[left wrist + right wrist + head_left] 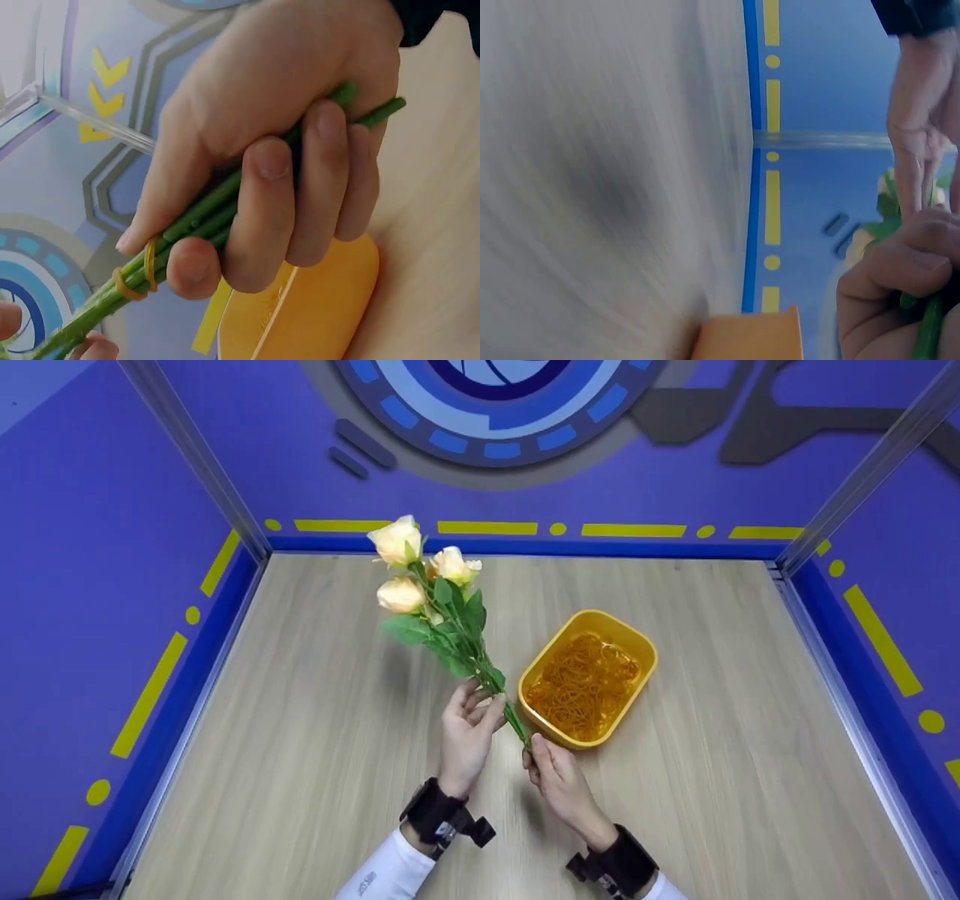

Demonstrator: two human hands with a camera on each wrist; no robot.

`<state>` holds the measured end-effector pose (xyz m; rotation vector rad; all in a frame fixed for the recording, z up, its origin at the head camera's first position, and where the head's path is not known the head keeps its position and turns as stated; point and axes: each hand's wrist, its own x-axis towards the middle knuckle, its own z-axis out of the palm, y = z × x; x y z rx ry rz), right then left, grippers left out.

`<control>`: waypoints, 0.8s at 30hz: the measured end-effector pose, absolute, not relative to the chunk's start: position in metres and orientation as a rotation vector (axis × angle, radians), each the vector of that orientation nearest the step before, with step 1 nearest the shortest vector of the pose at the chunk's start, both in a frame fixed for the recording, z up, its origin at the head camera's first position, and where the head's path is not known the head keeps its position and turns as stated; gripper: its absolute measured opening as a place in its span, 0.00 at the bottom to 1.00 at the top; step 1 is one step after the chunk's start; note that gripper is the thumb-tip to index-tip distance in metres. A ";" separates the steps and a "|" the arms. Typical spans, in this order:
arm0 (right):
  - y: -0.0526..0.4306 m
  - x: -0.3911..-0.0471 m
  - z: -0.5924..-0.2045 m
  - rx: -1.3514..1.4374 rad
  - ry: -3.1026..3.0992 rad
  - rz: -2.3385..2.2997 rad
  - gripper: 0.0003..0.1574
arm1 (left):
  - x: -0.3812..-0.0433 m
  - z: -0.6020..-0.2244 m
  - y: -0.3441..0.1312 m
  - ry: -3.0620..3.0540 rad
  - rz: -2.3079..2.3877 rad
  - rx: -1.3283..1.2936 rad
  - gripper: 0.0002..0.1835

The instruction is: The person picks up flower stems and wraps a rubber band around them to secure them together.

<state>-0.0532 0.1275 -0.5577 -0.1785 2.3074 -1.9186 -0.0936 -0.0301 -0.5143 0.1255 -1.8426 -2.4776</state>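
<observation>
Several pale peach roses [397,544] with green leaves are gathered in a bunch above the table, slanting up to the left. My right hand [559,780] grips the lower ends of the green stems [202,214], its fingers curled round them; the cut ends stick out past the little finger in the left wrist view. Just beyond its thumb, yellow rubber bands [130,286] circle the stems. Higher up, below the leaves, my left hand [466,739] pinches the stems, with its fingertips [97,349] on either side in the left wrist view.
A yellow-orange tub [649,664] full of rubber bands [581,690] stands on the wooden table [315,720], right beside the stems and near my right hand. Blue patterned walls [615,487] with metal corner posts enclose the table at the back and sides.
</observation>
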 end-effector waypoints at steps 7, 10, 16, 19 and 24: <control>0.113 -0.046 -0.563 -0.258 2.337 -1.901 0.29 | -0.099 -0.518 -0.031 -1.897 -2.388 0.176 0.30; 0.113 -0.046 -0.562 -0.275 2.291 -1.894 0.27 | -0.102 -0.519 -0.035 -1.899 -2.407 0.154 0.29; 0.123 -0.051 -0.555 -0.206 2.315 -1.949 0.19 | -0.109 -0.518 -0.049 -1.928 -2.478 0.100 0.29; 0.133 -0.055 -0.549 -0.162 2.288 -2.027 0.17 | -0.114 -0.517 -0.057 -1.960 -2.493 0.055 0.30; 0.157 -0.063 -0.545 -0.206 2.405 -2.099 0.12 | -0.124 -0.517 -0.067 -1.990 -2.509 -0.033 0.30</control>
